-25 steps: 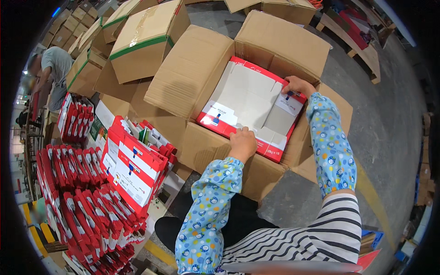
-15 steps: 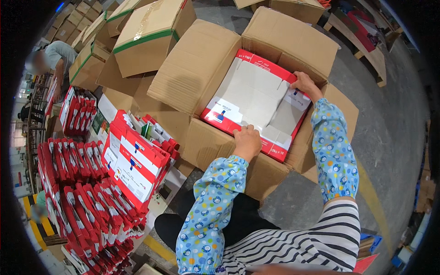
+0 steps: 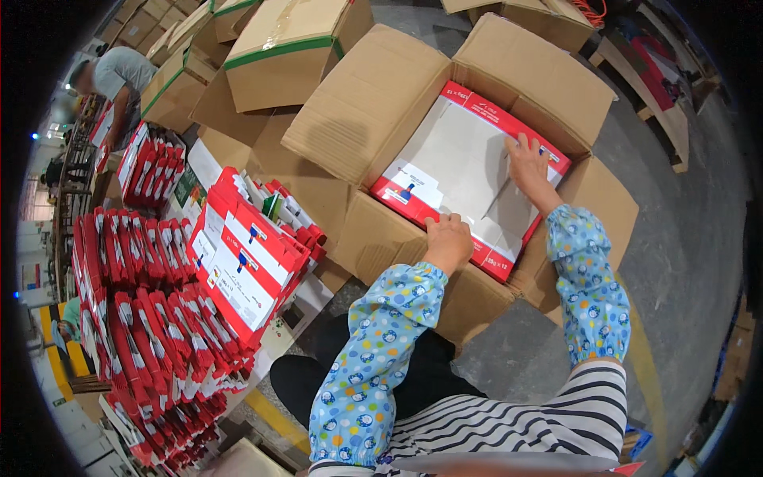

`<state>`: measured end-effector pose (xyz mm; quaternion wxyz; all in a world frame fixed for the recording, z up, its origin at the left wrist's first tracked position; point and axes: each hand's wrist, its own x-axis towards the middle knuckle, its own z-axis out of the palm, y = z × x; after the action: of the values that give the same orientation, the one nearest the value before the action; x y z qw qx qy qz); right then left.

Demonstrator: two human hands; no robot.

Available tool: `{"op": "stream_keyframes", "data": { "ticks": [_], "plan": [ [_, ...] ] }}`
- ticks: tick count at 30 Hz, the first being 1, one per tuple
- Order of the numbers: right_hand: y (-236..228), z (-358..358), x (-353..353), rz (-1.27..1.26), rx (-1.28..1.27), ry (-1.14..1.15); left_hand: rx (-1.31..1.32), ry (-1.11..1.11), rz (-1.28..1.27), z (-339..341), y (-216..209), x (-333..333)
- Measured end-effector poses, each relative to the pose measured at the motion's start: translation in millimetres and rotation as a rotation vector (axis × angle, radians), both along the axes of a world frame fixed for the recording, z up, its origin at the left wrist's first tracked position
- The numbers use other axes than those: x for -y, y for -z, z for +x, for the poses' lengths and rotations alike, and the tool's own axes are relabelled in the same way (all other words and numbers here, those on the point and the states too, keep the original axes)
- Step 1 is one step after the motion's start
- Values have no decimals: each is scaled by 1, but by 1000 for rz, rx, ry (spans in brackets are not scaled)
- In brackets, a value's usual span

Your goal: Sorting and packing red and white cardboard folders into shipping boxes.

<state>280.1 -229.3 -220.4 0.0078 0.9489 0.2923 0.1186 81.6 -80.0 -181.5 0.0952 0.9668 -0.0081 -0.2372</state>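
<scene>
Inside a large open cardboard box (image 3: 358, 230) lies a flattened red-and-white carton (image 3: 457, 155), its pale panel facing up. My left hand (image 3: 450, 241) rests on the carton's near edge, fingers slightly bent and apart. Over the carton's right part is my right hand (image 3: 528, 168), its fingers spread and fingertips on the pale panel. Neither hand is wrapped round anything. How many cartons lie beneath the top one is hidden.
Left of me stand several rows of folded red-and-white cartons (image 3: 151, 334), with a tilted bundle (image 3: 246, 274) leaning on them. Closed boxes with green tape (image 3: 282, 60) stand behind. A wooden pallet (image 3: 648, 107) is at the far right; a person (image 3: 119, 75) is at the far left.
My right hand has moved from the carton's right edge inward onto its panel. The panel's right section now lies flatter. My left hand stays at the near edge. The whole view has shifted slightly.
</scene>
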Motion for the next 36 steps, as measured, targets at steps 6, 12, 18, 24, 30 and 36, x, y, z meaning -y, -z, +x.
{"op": "stream_keyframes", "data": {
  "ticks": [6,12,18,24,30,36],
  "plan": [
    [23,0,9,-3,-221,35,-83,-40,-25,9,4,3],
    [48,46,29,-35,-384,19,653,6,-133,-20,5,-11],
    [-19,-5,-44,104,-207,-29,976,-506,-300,-158,-60,-145],
    [-89,-159,-196,894,-818,-507,1043,-1410,-86,-363,-51,-283],
    [-26,-213,-325,815,-1046,-492,794,-1694,-141,-401,-4,-335],
    [-9,-249,-385,722,-1017,-343,695,-1634,-160,-388,27,-358]
  ]
}}
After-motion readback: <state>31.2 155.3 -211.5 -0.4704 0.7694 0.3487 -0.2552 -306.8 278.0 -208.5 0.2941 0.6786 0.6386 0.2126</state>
